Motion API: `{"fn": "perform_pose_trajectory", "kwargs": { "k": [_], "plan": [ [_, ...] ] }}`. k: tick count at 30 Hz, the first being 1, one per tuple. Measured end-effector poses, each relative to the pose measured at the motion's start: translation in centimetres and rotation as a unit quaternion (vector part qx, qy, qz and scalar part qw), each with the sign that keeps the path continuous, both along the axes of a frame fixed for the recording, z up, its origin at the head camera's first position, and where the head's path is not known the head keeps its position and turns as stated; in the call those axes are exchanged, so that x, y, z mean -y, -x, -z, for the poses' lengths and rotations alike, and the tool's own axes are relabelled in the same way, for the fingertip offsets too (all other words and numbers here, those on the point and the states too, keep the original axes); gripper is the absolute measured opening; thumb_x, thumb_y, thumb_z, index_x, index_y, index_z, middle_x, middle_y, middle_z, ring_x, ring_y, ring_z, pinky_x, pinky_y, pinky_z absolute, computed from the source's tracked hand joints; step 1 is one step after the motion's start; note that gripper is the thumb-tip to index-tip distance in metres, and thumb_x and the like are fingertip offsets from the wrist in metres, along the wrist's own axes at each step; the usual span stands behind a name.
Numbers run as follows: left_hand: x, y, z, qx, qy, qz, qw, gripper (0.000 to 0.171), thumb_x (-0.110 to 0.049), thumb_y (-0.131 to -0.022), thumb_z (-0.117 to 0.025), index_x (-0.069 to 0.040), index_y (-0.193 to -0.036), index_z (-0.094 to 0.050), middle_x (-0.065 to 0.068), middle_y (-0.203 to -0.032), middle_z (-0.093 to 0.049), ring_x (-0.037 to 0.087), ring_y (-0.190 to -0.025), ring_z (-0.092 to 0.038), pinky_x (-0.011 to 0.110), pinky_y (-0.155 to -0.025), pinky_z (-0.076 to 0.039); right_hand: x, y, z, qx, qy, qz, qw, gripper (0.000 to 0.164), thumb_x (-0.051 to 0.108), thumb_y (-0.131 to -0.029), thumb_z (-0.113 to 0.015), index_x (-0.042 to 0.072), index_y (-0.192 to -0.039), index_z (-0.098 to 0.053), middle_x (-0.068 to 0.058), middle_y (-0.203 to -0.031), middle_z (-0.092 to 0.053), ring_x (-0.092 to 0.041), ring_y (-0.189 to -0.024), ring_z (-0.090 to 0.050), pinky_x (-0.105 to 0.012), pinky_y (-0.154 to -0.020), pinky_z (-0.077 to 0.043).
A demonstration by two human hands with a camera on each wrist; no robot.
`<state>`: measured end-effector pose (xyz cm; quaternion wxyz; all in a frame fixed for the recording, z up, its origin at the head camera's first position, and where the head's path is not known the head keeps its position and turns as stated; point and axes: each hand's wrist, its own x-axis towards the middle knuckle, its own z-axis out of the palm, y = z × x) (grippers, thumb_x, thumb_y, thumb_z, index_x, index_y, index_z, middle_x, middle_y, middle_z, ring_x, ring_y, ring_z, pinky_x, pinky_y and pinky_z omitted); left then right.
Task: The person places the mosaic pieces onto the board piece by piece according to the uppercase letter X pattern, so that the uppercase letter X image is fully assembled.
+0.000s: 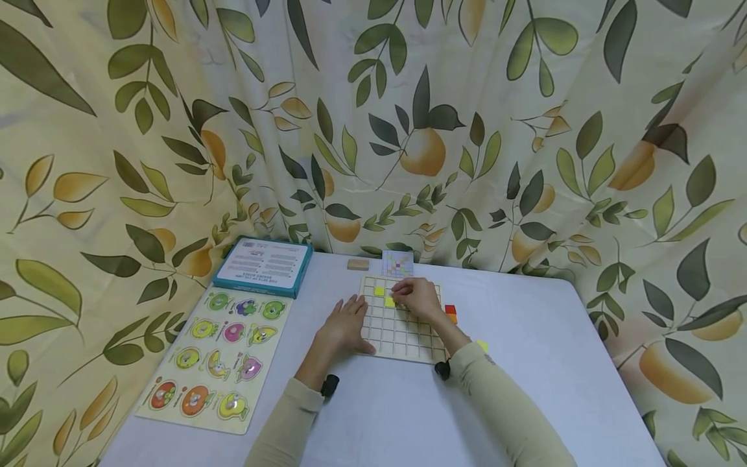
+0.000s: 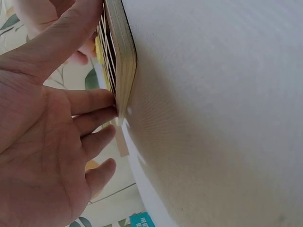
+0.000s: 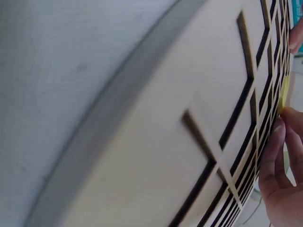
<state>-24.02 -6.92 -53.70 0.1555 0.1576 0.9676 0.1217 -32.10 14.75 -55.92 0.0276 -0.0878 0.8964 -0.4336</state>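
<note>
**Right hand [image 1: 417, 298] at a small yellow square tile [image 1: 390, 302] on a pale wooden grid board [image 1: 392, 336]**

Nearest us, two beige sleeves [image 1: 510, 405] reach in over the white-covered table [image 1: 373, 421]. On our left lies a cream board of colourful fruit pictures [image 1: 201, 347]. A bright yellow piece [image 1: 482, 346] shows beside the right sleeve, partly hidden.

The left hand [image 1: 345, 324] rests along the grid board's left edge, fingers spread and grasping nothing, with the thumb at the near corner.

The right hand arches over the grid, fingers bent; we read its thumb and fingertip as pinching the yellow tile. That tile sits in the far part of the grid, left of centre. We judge this relation the key one: the tile lies just left of the right hand's palm, at its fingertips, while the left hand is farther off. Being square, it shows us no long axis.

Diagonally beyond it sits a second yellow tile [image 1: 379, 292]. Red and orange blocks [image 1: 450, 314] lie by the board's right edge. Farther back we see a teal-edged box [image 1: 262, 266], a small wooden block [image 1: 358, 264], a patterned card [image 1: 398, 264] and a leaf-and-fruit curtain [image 1: 408, 130].
</note>
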Motion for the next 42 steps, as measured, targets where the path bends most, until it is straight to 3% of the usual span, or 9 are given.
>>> {"fn": "perform_pose_trajectory", "kwargs": {
  "k": [7,12,18,28,36,42],
  "plan": [
    [-0.1,-0.1,-0.1,0.001,0.004,0.000,1.0000,0.115,-0.054,-0.076,-0.090,-0.003,-0.162,-0.033,0.012,-0.172,-0.026,0.028,-0.161,-0.015,0.048,-0.130,-0.011,-0.5,-0.3,-0.1,-0.002,-0.005,0.002,1.000,0.012,0.013,-0.091,-0.082,0.009,-0.103,-0.081,0.003,-0.086,-0.079,-0.012,-0.081,-0.073,-0.028,-0.070,-0.055],
    [-0.1,-0.2,-0.3,0.003,0.003,0.001,1.0000,0.115,-0.054,-0.076,-0.090,-0.003,-0.162,-0.033,0.012,-0.172,-0.026,0.029,-0.161,-0.015,0.048,-0.130,-0.011,-1.6,-0.7,-0.6,-0.024,-0.008,-0.006,1.000,0.015,0.009,-0.090,-0.081,0.005,-0.105,-0.080,-0.003,-0.091,-0.080,-0.016,-0.084,-0.076,-0.031,-0.074,-0.059],
    [-0.1,-0.2,-0.4,0.000,0.003,-0.001,1.0000,0.114,-0.053,-0.076,-0.090,-0.003,-0.162,-0.034,0.013,-0.171,-0.026,0.029,-0.160,-0.016,0.048,-0.130,-0.012,-3.5,-1.5,-1.4,-0.036,-0.014,0.013,0.999,0.016,0.008,-0.091,-0.080,0.003,-0.106,-0.079,-0.007,-0.094,-0.080,-0.020,-0.085,-0.076,-0.039,-0.080,-0.062],
    [0.0,-0.4,-0.6,-0.006,-0.002,0.005,1.0000,0.114,-0.053,-0.076,-0.090,-0.001,-0.161,-0.034,0.014,-0.171,-0.027,0.030,-0.160,-0.017,0.049,-0.130,-0.013,-7.4,-2.4,-1.7,-0.060,-0.047,0.048,0.996,0.016,0.005,-0.090,-0.079,0.004,-0.106,-0.079,-0.007,-0.096,-0.079,-0.024,-0.089,-0.076,-0.042,-0.081,-0.062],
    [0.0,-0.3,-0.3,-0.008,-0.006,-0.003,0.9999,0.114,-0.051,-0.076,-0.091,-0.002,-0.161,-0.035,0.013,-0.171,-0.027,0.029,-0.160,-0.016,0.048,-0.130,-0.013,-9.9,-2.8,-1.6,-0.001,-0.097,0.087,0.991,0.020,0.012,-0.094,-0.077,0.005,-0.113,-0.077,-0.010,-0.104,-0.076,-0.026,-0.095,-0.070,-0.042,-0.086,-0.058],
    [-0.2,-0.3,-0.1,-0.003,-0.003,0.001,1.0000,0.114,-0.052,-0.077,-0.090,-0.002,-0.162,-0.033,0.013,-0.171,-0.026,0.029,-0.161,-0.016,0.049,-0.130,-0.012,-10.9,-3.1,-1.1,0.033,-0.125,0.114,0.985,0.024,0.014,-0.091,-0.079,0.005,-0.112,-0.077,-0.013,-0.107,-0.075,-0.027,-0.092,-0.067,-0.040,-0.081,-0.058]
  ]
}}
